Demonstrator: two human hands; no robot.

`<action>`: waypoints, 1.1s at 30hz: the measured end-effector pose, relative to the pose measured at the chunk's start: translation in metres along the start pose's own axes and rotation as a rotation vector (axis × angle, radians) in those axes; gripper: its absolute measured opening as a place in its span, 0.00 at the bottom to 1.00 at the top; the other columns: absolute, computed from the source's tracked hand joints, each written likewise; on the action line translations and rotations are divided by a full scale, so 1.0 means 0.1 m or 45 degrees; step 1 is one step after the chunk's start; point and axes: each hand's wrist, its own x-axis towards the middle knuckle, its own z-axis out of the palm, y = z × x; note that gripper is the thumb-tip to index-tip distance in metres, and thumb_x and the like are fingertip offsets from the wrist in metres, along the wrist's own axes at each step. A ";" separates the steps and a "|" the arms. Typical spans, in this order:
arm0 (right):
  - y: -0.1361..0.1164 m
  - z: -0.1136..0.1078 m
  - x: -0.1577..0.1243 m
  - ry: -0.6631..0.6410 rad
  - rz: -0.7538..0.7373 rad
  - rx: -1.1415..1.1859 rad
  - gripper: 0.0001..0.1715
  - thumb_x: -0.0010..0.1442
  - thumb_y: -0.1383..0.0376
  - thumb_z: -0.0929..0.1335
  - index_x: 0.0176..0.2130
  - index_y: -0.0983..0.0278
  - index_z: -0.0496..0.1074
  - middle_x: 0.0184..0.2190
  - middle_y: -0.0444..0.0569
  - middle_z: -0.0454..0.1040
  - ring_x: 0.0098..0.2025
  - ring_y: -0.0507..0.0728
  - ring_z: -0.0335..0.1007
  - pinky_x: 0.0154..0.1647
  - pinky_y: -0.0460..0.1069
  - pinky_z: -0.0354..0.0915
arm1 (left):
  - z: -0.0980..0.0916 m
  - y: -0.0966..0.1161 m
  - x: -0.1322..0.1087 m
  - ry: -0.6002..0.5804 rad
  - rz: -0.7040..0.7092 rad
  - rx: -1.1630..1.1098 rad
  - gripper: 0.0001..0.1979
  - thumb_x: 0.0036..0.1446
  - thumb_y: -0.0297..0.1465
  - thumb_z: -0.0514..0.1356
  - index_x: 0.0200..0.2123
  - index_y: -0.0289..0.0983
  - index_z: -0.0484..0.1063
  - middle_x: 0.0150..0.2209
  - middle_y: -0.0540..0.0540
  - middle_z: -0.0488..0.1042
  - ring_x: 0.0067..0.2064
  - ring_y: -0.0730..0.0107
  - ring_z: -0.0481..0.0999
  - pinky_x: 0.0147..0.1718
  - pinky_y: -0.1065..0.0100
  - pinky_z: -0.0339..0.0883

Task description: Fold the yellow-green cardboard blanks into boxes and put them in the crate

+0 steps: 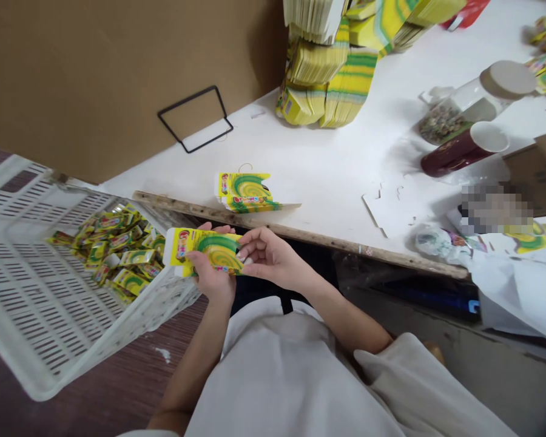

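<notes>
My left hand (213,276) is closed around a yellow and green printed carton (216,247), its thumb lying across the front. A white flap sticks out at the carton's left end. At the right end, the fingers of my right hand (273,258) are curled and pinched against the carton's edge. Just beyond, near the table's front edge, lies a small stack of matching flat cartons (246,193). To the left, a white plastic basket (31,285) holds many small yellow-green packets (122,243).
Bundles of flat cartons (350,85) stand at the back of the white table (318,164). A brown cardboard box (118,67) and a black wire frame (195,118) are at the upper left. On the right are a clear jar (473,103), a dark red cup (459,149) and paper scraps.
</notes>
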 end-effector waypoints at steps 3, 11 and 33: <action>-0.02 0.01 -0.03 0.004 0.026 -0.058 0.27 0.54 0.62 0.77 0.48 0.59 0.63 0.39 0.44 0.72 0.41 0.51 0.73 0.43 0.49 0.71 | 0.01 0.06 -0.01 -0.021 -0.033 -0.032 0.27 0.64 0.57 0.51 0.46 0.43 0.74 0.41 0.45 0.80 0.46 0.59 0.80 0.45 0.60 0.74; 0.14 0.17 -0.04 -0.095 0.021 -0.220 0.36 0.50 0.55 0.80 0.51 0.60 0.63 0.37 0.41 0.69 0.35 0.51 0.66 0.34 0.47 0.65 | 0.06 0.18 0.07 0.013 -0.227 -0.479 0.34 0.48 0.66 0.60 0.32 0.38 0.71 0.24 0.52 0.64 0.25 0.73 0.65 0.26 0.70 0.67; -0.25 -0.22 -0.12 -0.162 -0.652 -1.514 0.16 0.68 0.73 0.65 0.41 0.58 0.81 0.39 0.47 0.82 0.45 0.57 0.70 0.52 0.54 0.64 | -0.59 0.33 0.42 -0.933 -0.408 0.277 0.47 0.40 0.62 0.68 0.59 0.40 0.72 0.55 0.35 0.77 0.55 0.44 0.78 0.53 0.49 0.73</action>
